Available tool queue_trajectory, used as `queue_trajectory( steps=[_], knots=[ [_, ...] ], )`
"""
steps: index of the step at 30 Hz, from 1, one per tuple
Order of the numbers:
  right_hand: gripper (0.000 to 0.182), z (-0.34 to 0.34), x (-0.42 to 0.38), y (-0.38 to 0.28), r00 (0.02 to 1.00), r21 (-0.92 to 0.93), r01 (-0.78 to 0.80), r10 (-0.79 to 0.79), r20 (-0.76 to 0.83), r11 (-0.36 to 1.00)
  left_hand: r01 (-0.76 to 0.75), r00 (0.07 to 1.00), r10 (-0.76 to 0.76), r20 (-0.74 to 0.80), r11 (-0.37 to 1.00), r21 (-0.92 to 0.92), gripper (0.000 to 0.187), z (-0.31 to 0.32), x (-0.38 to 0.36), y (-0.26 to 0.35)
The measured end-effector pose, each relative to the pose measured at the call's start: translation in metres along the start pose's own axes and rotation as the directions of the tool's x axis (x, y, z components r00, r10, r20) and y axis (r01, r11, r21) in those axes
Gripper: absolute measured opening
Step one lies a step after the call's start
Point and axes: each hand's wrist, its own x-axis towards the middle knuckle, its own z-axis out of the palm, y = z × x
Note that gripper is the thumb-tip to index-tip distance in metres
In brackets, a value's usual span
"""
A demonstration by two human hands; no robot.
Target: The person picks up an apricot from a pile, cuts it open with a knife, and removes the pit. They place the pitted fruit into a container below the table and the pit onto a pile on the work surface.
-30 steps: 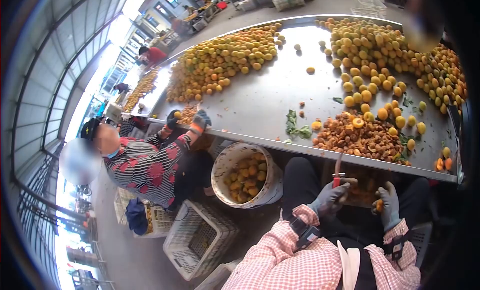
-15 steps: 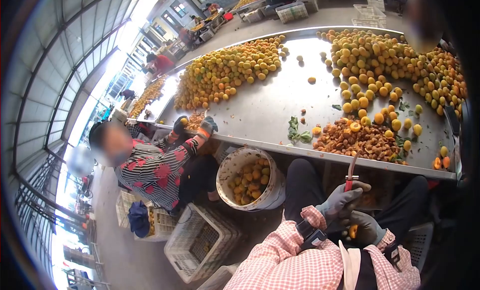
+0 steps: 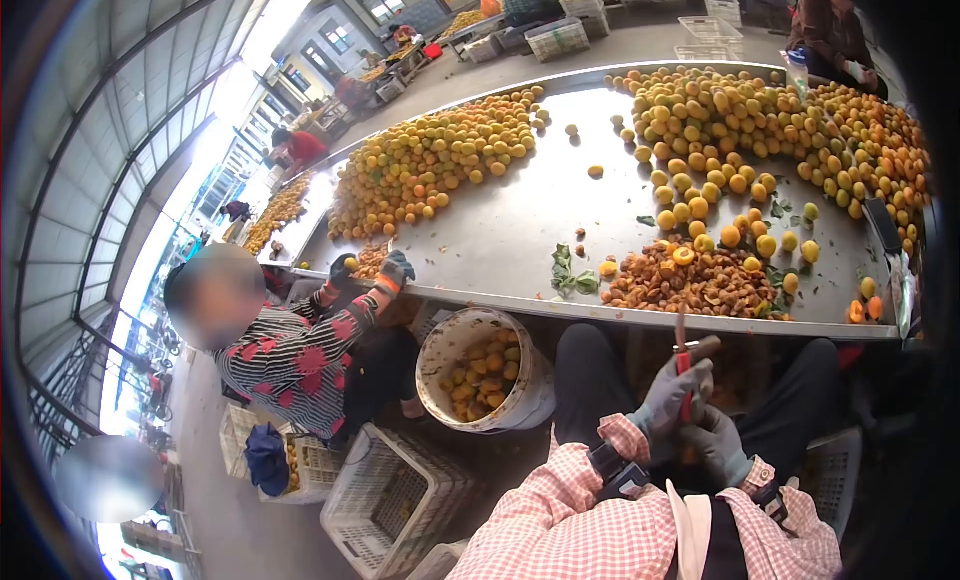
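Note:
My left hand (image 3: pixel 664 398), in a grey glove, is closed around the red handle of a knife (image 3: pixel 684 382). Its narrow blade points up toward the table edge. Just below and to the right is my right hand (image 3: pixel 718 444), also gloved, with its fingers curled in close to the left hand. What lies inside those fingers is hidden. Beyond both hands, a heap of brown pits (image 3: pixel 670 282) sits along the near edge of the metal table (image 3: pixel 500 242). Several loose yellow-orange apricots (image 3: pixel 766 245) lie around that heap.
A white bucket (image 3: pixel 535 390) of apricots stands left of my knees. Plastic crates (image 3: pixel 385 495) are on the floor beside it. A gloved co-worker (image 3: pixel 290 355) sits at left. Large apricot piles (image 3: pixel 450 150) cover parts of the table; another person (image 3: pixel 835 35) is at the far right.
The knife and my left hand have shifted down slightly, closer to my right hand. The orange apricot that showed in my right fingers is out of sight. The whole view has turned a little.

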Motion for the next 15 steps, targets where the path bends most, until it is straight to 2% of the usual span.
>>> queue_trajectory(
  steps=[1, 2, 3, 5, 6, 7, 8, 9, 10, 11, 12, 13, 14, 15],
  knots=[
    [0.019, -0.001, 0.000, -0.003, 0.996, -0.065, 0.080, -0.082, -0.032, 0.995, -0.099, 0.992, 0.092, -0.080, 0.992, -0.083, 0.043, 0.003, 0.003, 0.001],
    [0.017, -0.002, 0.000, -0.006, 0.985, -0.133, 0.156, -0.165, -0.059, 0.979, -0.131, 0.980, 0.100, -0.170, 0.973, -0.188, 0.050, 0.004, 0.007, 0.003],
    [0.017, -0.004, 0.002, -0.009, 0.984, -0.131, 0.151, -0.161, -0.074, 0.980, -0.174, 0.975, 0.131, -0.181, 0.954, -0.245, 0.046, 0.000, 0.013, 0.000],
    [0.016, -0.007, 0.005, -0.017, 0.975, -0.386, 0.139, -0.194, -0.106, 0.912, -0.236, 0.948, 0.230, -0.221, 0.972, 0.000, 0.008, 0.013, 0.008, 0.012],
    [0.012, 0.004, 0.003, -0.032, 0.993, -0.164, 0.010, -0.029, -0.113, 0.986, -0.201, 0.970, 0.191, -0.153, 0.978, -0.053, 0.010, 0.015, 0.007, 0.021],
    [0.012, 0.009, 0.002, -0.033, 0.983, -0.142, -0.022, -0.004, -0.183, 0.990, -0.144, 0.987, 0.136, -0.080, 0.983, -0.113, 0.015, 0.014, 0.007, 0.028],
    [0.025, 0.008, 0.003, -0.023, 0.988, 0.258, -0.137, 0.150, -0.034, 0.956, -0.171, 0.985, 0.168, -0.033, 0.968, -0.185, 0.018, 0.005, 0.013, 0.029],
    [0.042, 0.003, 0.004, -0.014, 0.970, 0.605, -0.241, 0.195, 0.142, 0.759, -0.193, 0.979, 0.202, 0.008, 0.945, -0.266, 0.022, -0.002, 0.021, 0.027],
    [0.052, -0.003, 0.007, -0.011, 0.967, 0.619, -0.247, 0.152, 0.203, 0.745, -0.211, 0.976, 0.216, -0.022, 0.924, -0.320, 0.017, 0.005, 0.018, 0.034],
    [0.052, -0.008, 0.002, -0.017, 0.976, 0.644, -0.218, 0.166, 0.141, 0.734, -0.308, 0.950, 0.312, 0.017, 0.944, -0.121, 0.028, 0.013, 0.011, 0.042],
    [0.042, -0.012, -0.003, -0.024, 0.970, 0.651, -0.244, 0.190, 0.153, 0.719, -0.354, 0.935, 0.355, -0.020, 0.934, 0.043, 0.042, 0.022, 0.004, 0.046],
    [0.032, -0.016, -0.005, -0.028, 0.960, 0.649, -0.279, 0.207, 0.187, 0.707, -0.364, 0.931, 0.364, 0.019, 0.931, -0.011, 0.039, 0.018, 0.005, 0.047],
    [0.032, -0.018, -0.007, -0.028, 0.963, 0.657, -0.268, 0.207, 0.171, 0.705, -0.348, 0.937, 0.348, 0.031, 0.937, -0.008, 0.038, 0.016, 0.005, 0.049],
    [0.027, -0.017, -0.008, -0.027, 0.975, 0.574, -0.220, 0.192, 0.110, 0.788, -0.335, 0.941, 0.335, 0.039, 0.942, 0.001, 0.037, 0.015, 0.003, 0.049]
  ],
)
